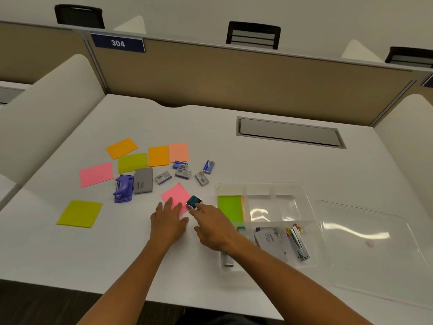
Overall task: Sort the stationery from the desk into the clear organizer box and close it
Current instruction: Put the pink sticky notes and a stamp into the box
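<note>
Now the clear organizer box [304,191] sits open near the tabletop's right edge, holding green sticky notes [230,208], a card pack [271,242] and staplers [297,242]. Its lid [375,249] lies beside it. The left hand [167,221] lies flat on a pink note [175,195]; the right hand [215,227] touches a small teal block [194,201] with fingers held straight.

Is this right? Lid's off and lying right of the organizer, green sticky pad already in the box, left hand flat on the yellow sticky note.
Not quite: the head view shows the left hand resting flat on the pink sticky note, not a yellow one. The rest holds: the lid lies right of the clear organizer box, and the green sticky pad is already inside.
</note>
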`<state>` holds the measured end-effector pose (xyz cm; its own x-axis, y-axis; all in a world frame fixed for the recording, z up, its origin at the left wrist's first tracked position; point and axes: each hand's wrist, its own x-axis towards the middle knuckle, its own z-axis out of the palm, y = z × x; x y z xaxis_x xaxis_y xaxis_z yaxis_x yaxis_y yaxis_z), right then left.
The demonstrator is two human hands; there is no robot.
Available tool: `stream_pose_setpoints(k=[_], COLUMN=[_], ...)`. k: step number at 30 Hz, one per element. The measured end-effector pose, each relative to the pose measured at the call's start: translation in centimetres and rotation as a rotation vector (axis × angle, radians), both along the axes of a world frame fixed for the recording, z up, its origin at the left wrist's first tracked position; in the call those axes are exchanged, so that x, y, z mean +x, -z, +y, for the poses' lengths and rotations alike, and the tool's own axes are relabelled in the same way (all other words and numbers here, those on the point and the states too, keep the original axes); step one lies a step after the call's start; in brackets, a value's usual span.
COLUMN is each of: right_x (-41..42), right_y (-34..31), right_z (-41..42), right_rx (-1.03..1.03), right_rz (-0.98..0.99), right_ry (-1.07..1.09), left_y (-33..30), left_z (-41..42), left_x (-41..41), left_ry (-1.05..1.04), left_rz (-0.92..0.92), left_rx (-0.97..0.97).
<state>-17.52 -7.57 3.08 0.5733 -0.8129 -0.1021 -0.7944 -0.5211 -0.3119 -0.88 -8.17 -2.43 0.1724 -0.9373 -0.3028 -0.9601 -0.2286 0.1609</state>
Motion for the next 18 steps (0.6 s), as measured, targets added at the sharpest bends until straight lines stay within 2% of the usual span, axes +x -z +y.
stream_pose_setpoints(k=[3,7,10,14,18], right_x=[0.7,1.6,1.9,2.2,2.6], right_y=[0.9,1.4,1.6,1.7,2.0], right_z=[-0.1,-0.4,-0.6,-1.2,-1.6], right_rx=[-0.025,-0.048,-0.033,-0.033,-0.007], right_rz=[0.061,0.153,0.136,0.166,0.268], right_ry=[-0.005,-0.016,0.01,0.045,0.039], left_y=[0.3,-0.1,0.0,-0.3,-1.2], left_z=[0.8,1.4,2.4,2.4,0.4], left_x=[0.6,1.2,1.2,1.0,1.3], left_ry=[-0.022,-0.056,-0.06,-0.098,-0.208], left_rz=[-0.055,-0.134,-0.144,-0.09,0.08], left_rx=[-0.108,-0.098,-0.104,-0.134,-0.094])
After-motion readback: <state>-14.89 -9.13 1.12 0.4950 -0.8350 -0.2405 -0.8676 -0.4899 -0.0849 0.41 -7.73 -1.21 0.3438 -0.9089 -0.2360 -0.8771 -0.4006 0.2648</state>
